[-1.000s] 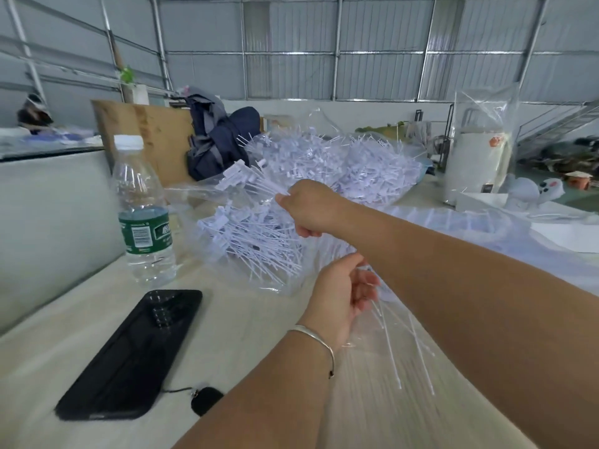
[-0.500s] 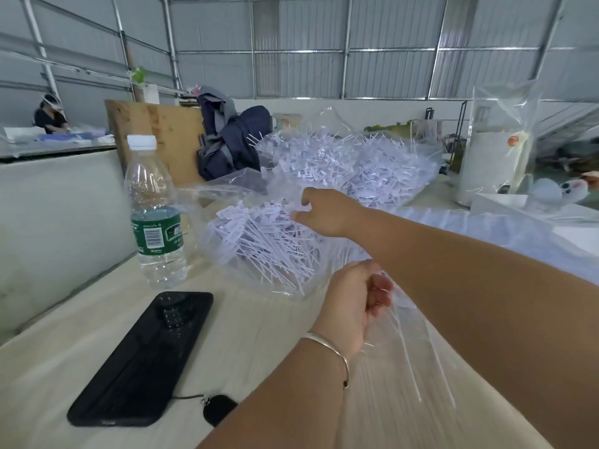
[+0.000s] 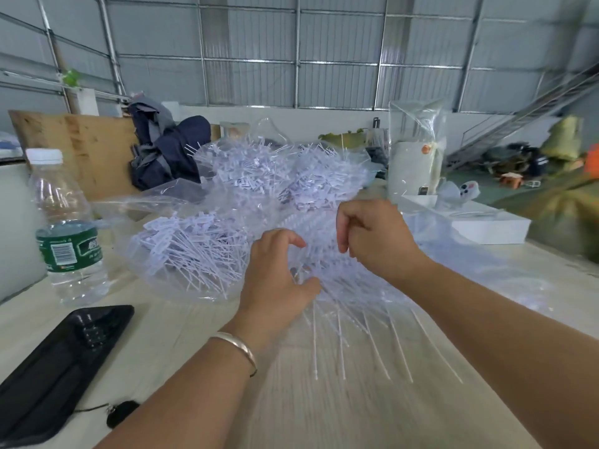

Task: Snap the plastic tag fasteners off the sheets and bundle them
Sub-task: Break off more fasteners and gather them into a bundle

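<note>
We see the left hand (image 3: pixel 275 273) with thumb and fingers curled round a fanned sheet of tag fasteners (image 3: pixel 350 306), whose thin stems splay toward us over the pale table (image 3: pixel 201 322). The right hand (image 3: pixel 372 238) hangs just above the same sheet, fingers bent downward (whether they pinch anything, we cannot tell). Loose fasteners lie heaped in a clear bag (image 3: pixel 181 254) beside the left hand, with a bigger heap (image 3: pixel 278 176) behind. A water bottle (image 3: pixel 66 231) and a black phone (image 3: pixel 55 367) sit at left.
</note>
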`<state>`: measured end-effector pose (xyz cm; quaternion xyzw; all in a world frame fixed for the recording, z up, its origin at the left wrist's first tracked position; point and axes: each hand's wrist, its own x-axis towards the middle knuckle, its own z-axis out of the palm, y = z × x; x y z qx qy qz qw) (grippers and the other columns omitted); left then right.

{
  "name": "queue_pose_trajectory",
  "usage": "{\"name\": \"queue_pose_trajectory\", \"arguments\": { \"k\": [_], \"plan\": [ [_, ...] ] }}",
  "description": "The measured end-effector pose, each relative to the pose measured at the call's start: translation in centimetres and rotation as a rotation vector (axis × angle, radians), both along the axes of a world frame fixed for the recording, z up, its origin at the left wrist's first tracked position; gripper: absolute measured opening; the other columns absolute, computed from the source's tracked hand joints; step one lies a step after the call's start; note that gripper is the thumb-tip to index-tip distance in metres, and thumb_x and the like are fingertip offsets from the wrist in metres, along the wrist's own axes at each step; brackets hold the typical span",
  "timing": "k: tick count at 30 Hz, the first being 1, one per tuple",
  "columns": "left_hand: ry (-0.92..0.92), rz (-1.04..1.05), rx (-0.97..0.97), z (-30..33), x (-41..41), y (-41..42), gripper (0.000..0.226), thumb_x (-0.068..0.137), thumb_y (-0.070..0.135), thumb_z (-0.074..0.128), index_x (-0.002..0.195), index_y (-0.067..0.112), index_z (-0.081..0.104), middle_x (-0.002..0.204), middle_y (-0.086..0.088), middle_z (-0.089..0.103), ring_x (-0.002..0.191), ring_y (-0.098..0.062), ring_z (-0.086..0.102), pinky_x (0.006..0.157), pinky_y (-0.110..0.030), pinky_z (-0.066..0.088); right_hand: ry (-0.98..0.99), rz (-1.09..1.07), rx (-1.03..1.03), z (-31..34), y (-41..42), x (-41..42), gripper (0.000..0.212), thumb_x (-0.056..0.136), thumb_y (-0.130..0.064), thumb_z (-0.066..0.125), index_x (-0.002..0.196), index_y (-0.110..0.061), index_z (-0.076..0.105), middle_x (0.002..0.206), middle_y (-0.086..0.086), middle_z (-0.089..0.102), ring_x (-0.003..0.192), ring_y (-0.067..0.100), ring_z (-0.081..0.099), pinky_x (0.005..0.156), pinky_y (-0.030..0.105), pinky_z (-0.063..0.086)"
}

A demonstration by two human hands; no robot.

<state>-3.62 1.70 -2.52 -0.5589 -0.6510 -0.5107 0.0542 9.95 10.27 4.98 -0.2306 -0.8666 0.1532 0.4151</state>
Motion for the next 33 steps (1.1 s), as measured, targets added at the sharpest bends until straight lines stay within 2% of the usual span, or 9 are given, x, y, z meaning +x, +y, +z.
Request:
{"name": "queue_pose_trajectory", "arguments": {
  "k": [4,7,11,16,19,22,25,27,33],
  "plan": [
    [0.181,-0.071,-0.205,-0.8,0.4,0.3,0.089,0.063,0.039,0.080,0.140,0.037,0.036,0.145,0.017,0.024,0.135,0.000,0.014,0.111,-0.026,0.017,-0.190,0.039,0.342,-3.9,-1.5,3.3,0.018,0.058,-0.005,0.038,0.051,-0.017,0.049,0.043,-0.004,0.047,0.042,0.022,0.043,0.046,0.029,0.041],
    [0.289,-0.095,-0.315,-1.5,0.5,0.7,0.098,0.063,0.051,0.080,0.145,0.044,0.027,0.153,0.018,0.016,0.132,0.010,0.005,0.108,-0.021,0.007,-0.462,-0.020,0.416,-6.6,-1.0,4.4,0.029,0.066,-0.016,0.031,0.059,-0.014,0.059,0.057,0.005,0.061,0.052,0.029,0.057,0.051,0.030,0.044],
    [0.343,-0.090,-0.435,-1.9,0.4,0.9,0.081,0.076,0.043,0.076,0.146,0.037,0.036,0.151,0.015,0.030,0.138,-0.002,0.017,0.107,-0.019,0.015,-0.538,-0.233,0.402,-6.7,1.2,5.0,0.016,0.073,-0.009,0.048,0.069,-0.018,0.061,0.069,0.005,0.064,0.069,0.031,0.060,0.055,0.025,0.027],
    [0.165,-0.027,-0.234,-1.7,0.7,1.0,0.030,0.095,0.010,0.052,0.121,0.017,0.064,0.126,0.003,0.062,0.120,-0.015,0.052,0.097,-0.023,0.037,-0.546,-0.388,0.373,-7.0,1.7,5.1,0.014,0.081,-0.008,0.048,0.073,-0.017,0.056,0.072,0.000,0.055,0.068,0.021,0.052,0.051,0.025,0.027],
    [0.059,0.013,-0.188,-1.6,0.7,0.9,0.027,0.102,0.019,0.044,0.113,0.017,0.068,0.112,0.011,0.065,0.105,-0.007,0.056,0.083,-0.008,0.037,-0.643,-0.368,0.238,-7.3,1.4,4.5,0.014,0.081,-0.007,0.049,0.082,-0.019,0.057,0.083,-0.001,0.057,0.076,0.020,0.051,0.060,0.026,0.033],
    [0.036,0.025,-0.174,-1.7,0.7,0.9,0.025,0.102,0.023,0.044,0.109,0.021,0.068,0.095,0.028,0.054,0.096,0.000,0.052,0.073,0.006,0.028,-0.762,-0.347,0.161,-7.9,1.4,4.1,0.025,0.083,-0.011,0.049,0.103,-0.021,0.061,0.103,0.001,0.056,0.102,0.023,0.056,0.073,0.029,0.039],
    [0.015,0.012,-0.175,-1.8,0.8,0.9,0.022,0.102,0.023,0.045,0.104,0.030,0.066,0.092,0.037,0.046,0.084,0.020,0.048,0.072,0.009,0.026,-0.885,-0.354,0.223,-8.6,1.5,4.1,0.037,0.087,-0.019,0.046,0.121,-0.017,0.059,0.126,0.008,0.044,0.122,0.027,0.038,0.097,0.039,0.036],
    [-0.002,-0.004,-0.190,-1.8,0.9,0.9,0.024,0.102,0.023,0.044,0.099,0.037,0.063,0.092,0.038,0.047,0.084,0.031,0.043,0.072,0.009,0.026,-0.893,-0.351,0.171,-8.8,1.3,4.0,0.038,0.089,-0.022,0.043,0.125,-0.015,0.055,0.133,0.013,0.036,0.127,0.030,0.028,0.103,0.042,0.030],
    [-0.049,-0.007,-0.214,-1.9,0.7,0.9,0.028,0.101,0.020,0.043,0.104,0.031,0.069,0.095,0.034,0.054,0.087,0.024,0.046,0.071,0.003,0.030,-0.750,-0.354,0.111,-9.1,1.7,4.0,0.043,0.092,-0.026,0.040,0.132,-0.011,0.044,0.139,0.015,0.035,0.131,0.031,0.026,0.106,0.041,0.030]
  ]
}}
